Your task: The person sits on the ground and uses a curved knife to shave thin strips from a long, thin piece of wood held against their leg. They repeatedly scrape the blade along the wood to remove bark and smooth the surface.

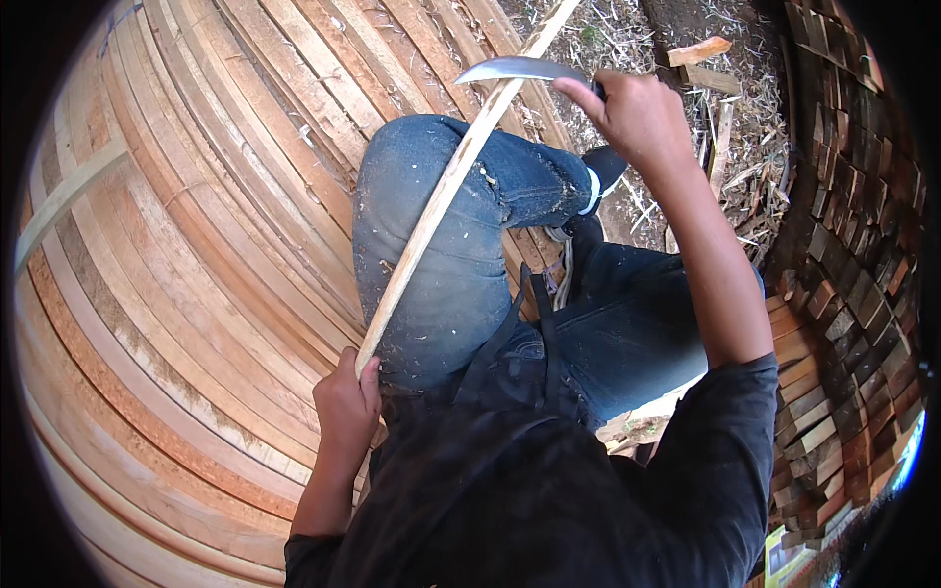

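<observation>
A long, pale wooden stick [441, 196] slants across my raised thigh, its far end running out of the top of the view. My left hand [347, 402] is closed around the stick's near end, beside my hip. In my right hand [637, 116] is the dark handle of a knife with a curved blade [520, 69]. The blade lies across the upper part of the stick, pointing left; whether it bites into the wood I cannot tell. My right thumb stretches along the handle toward the blade. Small shavings cling to my jeans.
Long sawn planks [216, 225] lie side by side under and left of me. A separate batten [74, 201] crosses them at the far left. Wood shavings and offcuts [701, 52] litter the ground ahead. Stacked wood ends [843, 323] rise along the right.
</observation>
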### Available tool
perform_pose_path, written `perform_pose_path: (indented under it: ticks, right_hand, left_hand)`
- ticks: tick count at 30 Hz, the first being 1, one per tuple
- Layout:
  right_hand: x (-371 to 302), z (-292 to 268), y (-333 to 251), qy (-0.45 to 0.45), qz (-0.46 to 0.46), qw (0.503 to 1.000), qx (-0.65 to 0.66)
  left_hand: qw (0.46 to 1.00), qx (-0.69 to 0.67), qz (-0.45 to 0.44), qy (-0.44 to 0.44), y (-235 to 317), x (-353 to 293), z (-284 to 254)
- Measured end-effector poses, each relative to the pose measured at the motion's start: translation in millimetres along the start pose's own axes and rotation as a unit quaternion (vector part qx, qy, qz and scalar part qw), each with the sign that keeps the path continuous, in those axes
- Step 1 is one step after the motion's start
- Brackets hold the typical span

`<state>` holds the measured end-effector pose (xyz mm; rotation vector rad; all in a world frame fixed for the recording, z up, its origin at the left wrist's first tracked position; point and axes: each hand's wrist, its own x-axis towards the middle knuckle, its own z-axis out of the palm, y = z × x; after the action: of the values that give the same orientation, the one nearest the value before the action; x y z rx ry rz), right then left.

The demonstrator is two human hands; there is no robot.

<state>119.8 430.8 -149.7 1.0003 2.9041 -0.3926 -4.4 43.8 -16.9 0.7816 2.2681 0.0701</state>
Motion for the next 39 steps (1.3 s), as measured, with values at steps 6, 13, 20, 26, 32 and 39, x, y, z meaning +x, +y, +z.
perform_pose_path:
  ticks: [6,13,20,26,32,39]
  right_hand:
    - [43,1,69,-0.024,0.119,0.992,-0.033]
    - [64,33,80,0.1,0.033,0.994,-0.018]
    - [61,9,84,-0.018,0.013,0.998,-0.058]
    - [40,5,50,-0.014,-0.028,0.999,-0.031]
    - [40,4,50,-0.051,-0.039,0.997,-0.032]
    - [61,-9,62,-0.111,0.072,0.99,-0.051]
  left_hand:
    - [1.0,0.01,0.01,0.008,5,5,-4]
    - [1.0,0.01,0.003,-0.017,8,12,-2]
    - [0.999,0.03,-0.005,-0.023,4,1,-4]
    - [1.0,0.01,0.013,-0.007,0,-3,-1]
    - [0.999,0.025,0.019,0.009,-3,-6,0]
    - [0.999,0.015,0.03,0.022,2,-1,-6]
